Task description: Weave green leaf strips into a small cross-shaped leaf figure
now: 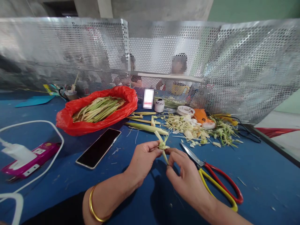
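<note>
My left grip [143, 160] is pinched shut on a folded leaf strip [162, 145], held just above the blue bench [257, 178]. My right grip [185, 176] is narrow too, thumb and finger closed on the strip's lower end. The two grips nearly touch. Scissors [212, 176] lie flat just beside my right grip. A phone [98, 147] lies to my left, near a red bag [75, 125] full of strips. Leaf scraps [194, 128] are heaped further back.
</note>
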Demonstrator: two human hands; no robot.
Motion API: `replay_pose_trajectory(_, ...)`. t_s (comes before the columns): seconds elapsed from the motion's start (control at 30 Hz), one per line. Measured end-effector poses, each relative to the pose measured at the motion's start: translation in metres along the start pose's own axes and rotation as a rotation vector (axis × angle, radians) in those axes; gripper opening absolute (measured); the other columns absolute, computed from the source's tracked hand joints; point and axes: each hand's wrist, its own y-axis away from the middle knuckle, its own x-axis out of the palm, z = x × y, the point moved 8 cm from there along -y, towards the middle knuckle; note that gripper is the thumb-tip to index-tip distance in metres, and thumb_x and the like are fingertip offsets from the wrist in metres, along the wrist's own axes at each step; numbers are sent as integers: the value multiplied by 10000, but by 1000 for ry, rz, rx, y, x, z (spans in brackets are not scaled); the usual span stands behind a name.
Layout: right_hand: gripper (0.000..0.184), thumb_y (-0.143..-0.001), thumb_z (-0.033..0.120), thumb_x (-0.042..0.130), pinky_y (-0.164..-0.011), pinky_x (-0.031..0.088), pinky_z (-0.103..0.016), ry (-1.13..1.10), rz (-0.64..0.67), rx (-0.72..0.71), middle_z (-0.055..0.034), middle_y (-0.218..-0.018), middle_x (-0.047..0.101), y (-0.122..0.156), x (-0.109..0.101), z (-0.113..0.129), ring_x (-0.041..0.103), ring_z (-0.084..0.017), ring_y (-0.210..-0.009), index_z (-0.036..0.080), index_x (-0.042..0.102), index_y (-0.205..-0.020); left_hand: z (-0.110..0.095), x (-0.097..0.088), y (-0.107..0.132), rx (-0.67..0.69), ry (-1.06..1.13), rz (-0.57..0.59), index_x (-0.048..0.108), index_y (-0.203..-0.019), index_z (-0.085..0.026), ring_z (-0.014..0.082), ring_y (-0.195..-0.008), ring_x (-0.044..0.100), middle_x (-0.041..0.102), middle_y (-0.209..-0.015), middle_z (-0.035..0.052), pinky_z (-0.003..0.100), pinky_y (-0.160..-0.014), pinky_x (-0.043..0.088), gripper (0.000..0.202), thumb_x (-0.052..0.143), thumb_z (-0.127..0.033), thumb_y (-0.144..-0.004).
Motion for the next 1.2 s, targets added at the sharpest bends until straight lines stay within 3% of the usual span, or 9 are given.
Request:
replay_pose_trajectory(0.17,189,-669,53,474,-755,444,-313,3,67,-16,-26,-823,597,-2,2,5,595,-208,-876,223,401,-630,5,-4,-1,-28,17,-32,741,-954,-134,168,-836,657,744,-889,62,284,-835,483,255,703,-195,-710)
replay_pose_trajectory(0.3,174,-839,195,512,-672,404,-303,131,47,-18,-11,-730,566,-4,-8,4,551,-183,-706,223,467,-673,5,-7,-4,-71,20,-42,739,-933,-138,150,-774,662,741,-836,67,269,-780,498,222,681,-218,-734)
replay_pose_trajectory(0.4,144,-892,351,534,-682,410,-318,186,-91,59,-48,-842,621,-7,-25,-8,576,-211,-768,224,545,-827,-2,-7,-4,-62,-2,-47,742,-900,-140,152,-765,663,736,-788,55,273,-785,500,202,686,-192,-713)
replay_pose_trajectory(0.5,156,-878,341,577,-734,427,-334,192,-70,89,-58,-957,667,-8,-22,-17,610,-235,-875,226,578,-984,-6,1,-1,-59,-44,16,749,-872,-140,159,-748,658,726,-770,51,281,-776,499,192,684,-201,-702)
replay_pose_trajectory(0.6,73,-910,249,532,-768,403,-335,218,7,1,-31,-898,682,-8,-11,-13,615,-213,-862,233,604,-906,-4,6,2,-63,-62,50,741,-863,-142,160,-735,650,709,-750,45,275,-746,493,205,704,-232,-683)
replay_pose_trajectory(0.77,258,-952,182,439,-751,355,-315,230,57,-103,-7,-754,646,-7,-4,-1,579,-167,-746,218,585,-743,-2,1,0,17,-185,13,707,-839,-142,132,-626,590,659,-659,10,252,-637,460,223,735,-269,-658)
replay_pose_trajectory(1.2,269,-919,243,501,-723,367,-296,161,87,28,13,-672,621,-12,-17,-9,560,-154,-664,217,568,-660,-14,-7,-4,126,-337,-39,695,-830,-131,114,-568,539,605,-593,-12,255,-618,438,175,663,-275,-737)
